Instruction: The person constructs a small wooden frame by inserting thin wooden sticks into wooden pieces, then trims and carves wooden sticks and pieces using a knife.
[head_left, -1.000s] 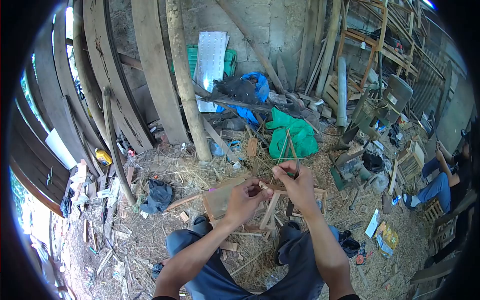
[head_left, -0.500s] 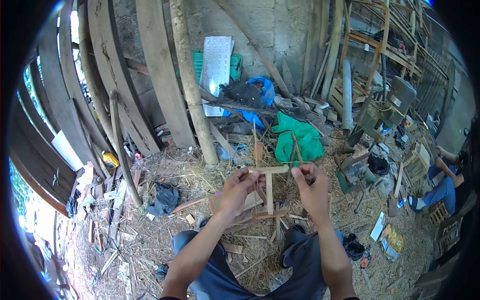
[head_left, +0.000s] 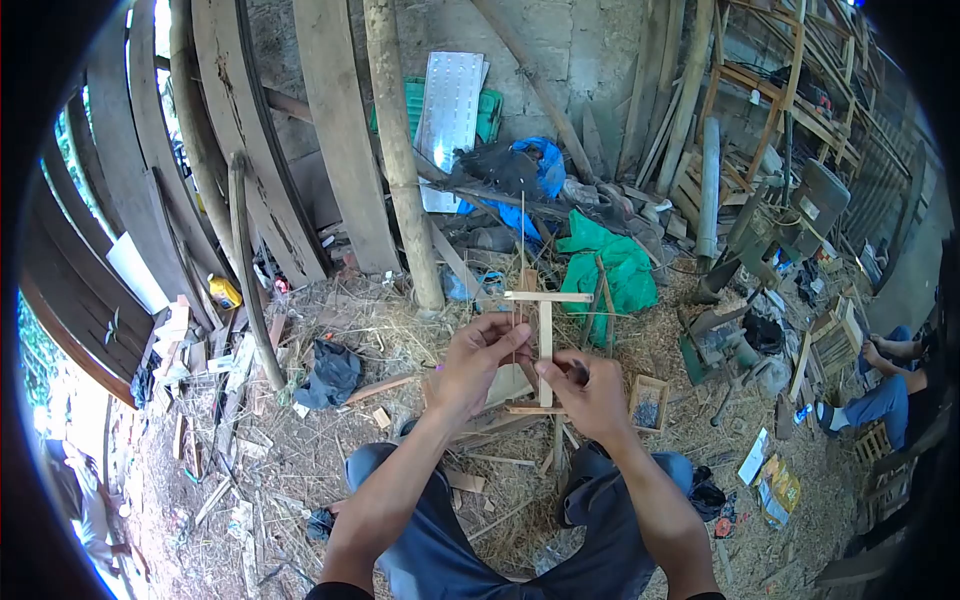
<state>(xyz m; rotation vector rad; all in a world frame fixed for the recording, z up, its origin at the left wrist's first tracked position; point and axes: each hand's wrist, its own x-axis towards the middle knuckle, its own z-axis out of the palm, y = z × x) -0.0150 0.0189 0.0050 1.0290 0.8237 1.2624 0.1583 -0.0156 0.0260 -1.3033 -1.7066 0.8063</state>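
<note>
A T-shaped wooden piece is raised in front of me, its crossbar (head_left: pixel 570 297) on top and its flat stem (head_left: pixel 545 335) pointing down. My right hand (head_left: pixel 588 392) is closed, pinching the lower part of the stem between thumb and fingers. To the left of the stem, my left hand (head_left: pixel 475 365) is closed below the crossbar's left end, its thumb bent towards the fingers. A thin stick (head_left: pixel 522 235) runs upright past that end and down to the left fingertips, which seem to pinch it. Its exact join with the crossbar is unclear.
A small wooden box (head_left: pixel 640 425) with dark bits inside sits right of my hands. Wood scraps and shavings cover the ground. Ahead are a green plastic sheet (head_left: pixel 610 265) and a wooden pole (head_left: pixel 400 170). A seated person (head_left: pixel 880 405) is at the right.
The T-shaped piece has risen. My right hand has moved from the crossbar's right end down to the stem. My left hand has left the crossbar and is now below it.
</note>
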